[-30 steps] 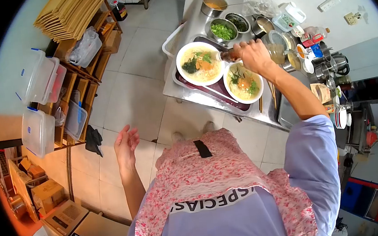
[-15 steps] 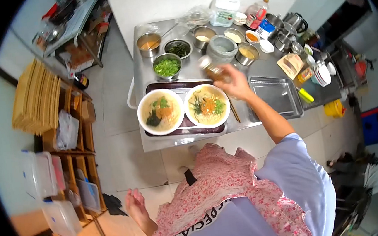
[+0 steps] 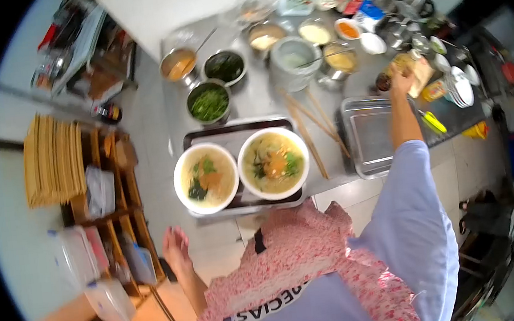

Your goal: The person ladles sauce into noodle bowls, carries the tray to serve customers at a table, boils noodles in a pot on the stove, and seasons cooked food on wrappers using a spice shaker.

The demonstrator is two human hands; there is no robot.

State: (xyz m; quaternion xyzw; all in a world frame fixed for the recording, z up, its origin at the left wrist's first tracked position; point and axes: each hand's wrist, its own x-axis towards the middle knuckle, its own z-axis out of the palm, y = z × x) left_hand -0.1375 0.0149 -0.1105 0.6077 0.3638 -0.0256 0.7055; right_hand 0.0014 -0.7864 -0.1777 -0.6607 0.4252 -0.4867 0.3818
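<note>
My right hand [image 3: 402, 80] is stretched out past the metal tray [image 3: 373, 131], at the brown paper packet [image 3: 420, 76]. Its fingers are bent around something yellowish-brown and blurred that I cannot make out. Just left of them is a small dark round container [image 3: 384, 82]. My left hand [image 3: 177, 250] hangs beside the apron with fingers loosely curled and apart, holding nothing. Two white bowls of noodle soup, the left bowl [image 3: 179, 192] and the right bowl [image 3: 302, 181], stand side by side on a dark serving tray [image 3: 249, 208]. Greens and an orange-brown topping lie on both soups.
Wooden chopsticks [image 3: 308, 137] lie right of the bowls. Behind are metal pots of chopped greens [image 3: 209, 103], dark seaweed [image 3: 224, 67] and orange sauce [image 3: 180, 64], plus a grey container [image 3: 294, 64]. A yellow-green handled tool [image 3: 433, 122] lies at right. Wooden shelves [image 3: 119, 205] stand left.
My right hand has moved from above the right bowl, where it held a brown spice jar, to the paper packet at right. The view has shifted. My left hand stays low and empty.
</note>
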